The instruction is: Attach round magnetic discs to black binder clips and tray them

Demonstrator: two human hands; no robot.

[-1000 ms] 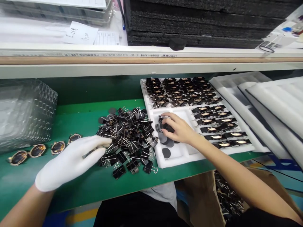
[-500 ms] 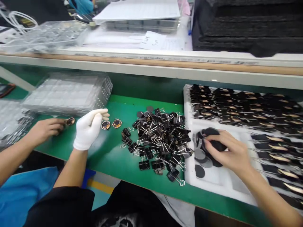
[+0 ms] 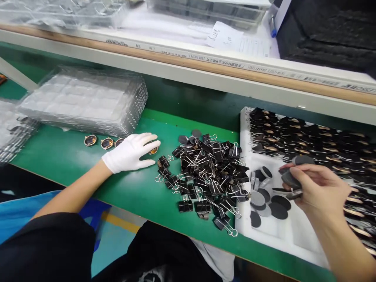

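Note:
My left hand [image 3: 131, 152], in a white glove, lies palm down over a row of small gold-rimmed watch heads with dark faces. Its fingers are stretched out and spread. One watch head [image 3: 153, 150] shows between the fingertips, another [image 3: 119, 142] is partly covered by the hand, and two more sit to its left, such as this watch head [image 3: 90, 140]. Bare, my right hand [image 3: 317, 188] pinches several dark round discs [image 3: 290, 178] above the white foam tray [image 3: 302, 231]. Loose grey and black discs [image 3: 279, 210] lie in the tray below it.
A heap of black binder clips [image 3: 205, 172] covers the mid-table between my hands. Rows of clipped black pieces [image 3: 293, 133] fill the tray's back and right. Clear plastic trays [image 3: 85, 102] are stacked at the left. A shelf edge [image 3: 188, 58] crosses above the green table.
My left hand has opened from curled fingers and come down over the watch heads. My right hand has lifted discs from the pile, moving right. Another person's hand at the left has gone from view.

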